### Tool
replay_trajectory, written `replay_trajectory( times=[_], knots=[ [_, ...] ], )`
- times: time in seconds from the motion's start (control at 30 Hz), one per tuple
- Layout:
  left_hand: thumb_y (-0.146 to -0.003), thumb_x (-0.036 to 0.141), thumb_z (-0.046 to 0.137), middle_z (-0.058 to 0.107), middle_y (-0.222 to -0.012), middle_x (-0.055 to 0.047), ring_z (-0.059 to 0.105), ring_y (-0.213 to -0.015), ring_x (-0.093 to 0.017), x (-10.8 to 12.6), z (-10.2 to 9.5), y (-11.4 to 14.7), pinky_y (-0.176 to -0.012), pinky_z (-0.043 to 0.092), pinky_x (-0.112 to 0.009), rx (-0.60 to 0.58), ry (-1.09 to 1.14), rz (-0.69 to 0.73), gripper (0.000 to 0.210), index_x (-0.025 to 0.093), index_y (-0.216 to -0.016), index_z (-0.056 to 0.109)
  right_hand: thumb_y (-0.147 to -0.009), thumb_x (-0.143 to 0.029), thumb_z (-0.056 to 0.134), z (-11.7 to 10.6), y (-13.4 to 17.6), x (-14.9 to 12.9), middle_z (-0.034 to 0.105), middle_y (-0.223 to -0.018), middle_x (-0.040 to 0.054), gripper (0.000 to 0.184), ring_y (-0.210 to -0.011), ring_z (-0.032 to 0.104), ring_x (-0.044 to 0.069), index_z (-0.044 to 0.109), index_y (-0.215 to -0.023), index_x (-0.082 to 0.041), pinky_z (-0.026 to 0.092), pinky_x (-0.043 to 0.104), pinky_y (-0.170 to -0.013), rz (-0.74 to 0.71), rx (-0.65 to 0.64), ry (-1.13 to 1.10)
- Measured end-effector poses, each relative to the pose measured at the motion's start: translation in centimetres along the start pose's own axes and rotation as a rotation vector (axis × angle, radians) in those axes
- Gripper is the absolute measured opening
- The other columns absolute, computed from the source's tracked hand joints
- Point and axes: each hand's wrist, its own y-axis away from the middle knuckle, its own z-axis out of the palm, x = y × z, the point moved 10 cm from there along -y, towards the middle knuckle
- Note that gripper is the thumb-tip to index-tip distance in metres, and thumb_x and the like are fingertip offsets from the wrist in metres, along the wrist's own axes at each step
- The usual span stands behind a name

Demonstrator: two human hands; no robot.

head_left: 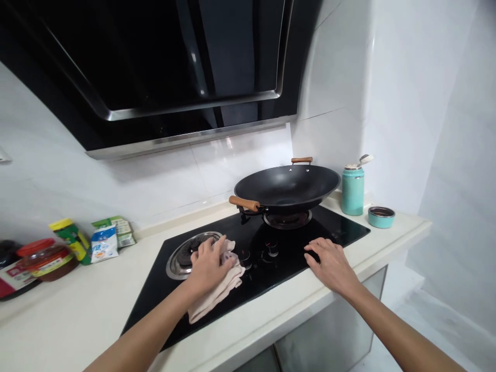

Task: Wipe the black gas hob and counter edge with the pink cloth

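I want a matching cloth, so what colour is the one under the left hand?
The cloth is pale pinkish beige, best seen in the head view.

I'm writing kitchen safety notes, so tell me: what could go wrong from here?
The cloth at the left hand lies right beside a control knob, so a sideways push might turn it. The near wooden handle of the wok juts out over the stovetop; an arm could bump it. The flask has its top open and might spill any contents if knocked.
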Motion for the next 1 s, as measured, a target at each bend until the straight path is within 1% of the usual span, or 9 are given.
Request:
replay_trajectory(
  times=[0.07,0.13,0.23,0.37,0.47,0.63,0.73,0.87,1.0],
  knots=[
    [-0.091,0.066,0.045,0.033,-0.162,-0.014,0.028,-0.149,-0.04,-0.7,0.7,2.2,-0.114,0.029,-0.06,-0.063,0.01,-0.021,0.076,0.034,-0.159,0.03,-0.097,-0.035,0.05,0.0,0.1,-0.1,0.067,-0.113,0.0066,0.025,-0.105,0.061,0.025,0.071,-0.105,-0.025,0.043,0.043,-0.092,-0.001,0.005,0.0],
    [-0.092,0.065,0.045,0.031,-0.163,-0.013,0.026,-0.15,-0.041,-1.0,1.5,3.8,-0.114,0.03,-0.059,-0.103,-0.021,-0.022,0.073,0.036,-0.158,0.033,-0.098,-0.035,0.05,0.0,0.1,-0.2,0.067,-0.113,0.0066,0.025,-0.105,0.061,0.025,0.071,-0.105,-0.025,0.043,0.044,-0.093,-0.005,0.005,-0.005],
    [-0.096,0.058,0.043,0.038,-0.159,-0.011,0.033,-0.146,-0.042,-0.5,2.1,4.0,-0.113,0.033,-0.058,-0.083,-0.073,0.051,0.057,0.04,-0.151,0.047,-0.098,-0.035,0.049,0.0,0.2,-0.4,0.067,-0.113,0.0067,0.025,-0.105,0.061,0.025,0.071,-0.105,-0.024,0.043,0.045,-0.095,-0.009,0.0,-0.011],
    [-0.101,0.044,0.036,0.044,-0.152,-0.011,0.043,-0.136,-0.04,1.3,2.1,0.8,-0.105,0.041,-0.054,0.01,-0.105,0.187,0.047,0.042,-0.144,0.056,-0.097,-0.035,0.05,-0.1,0.1,-0.3,0.067,-0.113,0.0065,0.024,-0.104,0.062,0.025,0.071,-0.104,-0.025,0.044,0.045,-0.094,-0.001,0.004,-0.006],
    [-0.103,0.042,0.031,0.044,-0.15,-0.011,0.043,-0.135,-0.037,2.6,2.7,-2.9,-0.105,0.041,-0.052,-0.016,-0.088,0.242,0.047,0.041,-0.143,0.056,-0.098,-0.036,0.049,0.0,0.1,-0.2,0.067,-0.113,0.0059,0.024,-0.104,0.062,0.025,0.071,-0.103,-0.026,0.045,0.045,-0.094,0.009,-0.002,-0.013],
    [-0.1,0.059,0.033,0.05,-0.144,-0.009,0.046,-0.133,-0.035,4.8,3.8,-9.1,-0.105,0.041,-0.052,-0.076,-0.04,0.222,0.049,0.045,-0.142,0.054,-0.098,-0.035,0.049,-0.1,0.1,0.0,0.067,-0.115,0.0063,0.024,-0.108,0.061,0.025,0.07,-0.104,-0.027,0.044,0.047,-0.097,0.023,0.002,-0.026],
    [-0.095,0.071,0.031,0.053,-0.14,-0.011,0.047,-0.132,-0.037,6.4,4.3,-11.7,-0.109,0.035,-0.057,-0.092,-0.015,0.179,0.062,0.041,-0.145,0.051,-0.097,-0.035,0.05,0.0,0.1,0.1,0.068,-0.115,0.006,0.023,-0.108,0.062,0.025,0.071,-0.102,-0.027,0.045,0.046,-0.096,0.023,0.004,-0.028],
    [-0.085,0.083,0.032,0.049,-0.147,-0.015,0.045,-0.136,-0.042,8.9,4.7,-13.3,-0.109,0.035,-0.059,-0.167,0.027,0.147,0.081,0.033,-0.147,0.049,-0.096,-0.035,0.05,0.1,0.0,0.4,0.068,-0.114,0.0059,0.023,-0.107,0.063,0.025,0.071,-0.101,-0.027,0.046,0.046,-0.094,0.013,0.014,-0.019],
    [-0.072,0.091,0.045,0.048,-0.151,-0.011,0.051,-0.134,-0.039,11.6,4.7,-12.9,-0.107,0.043,-0.047,-0.289,0.074,0.234,0.092,0.034,-0.143,0.053,-0.096,-0.034,0.05,0.2,0.0,0.5,0.069,-0.113,0.0056,0.023,-0.108,0.063,0.025,0.071,-0.103,-0.028,0.046,0.045,-0.094,0.003,0.024,-0.012]
  ],
)
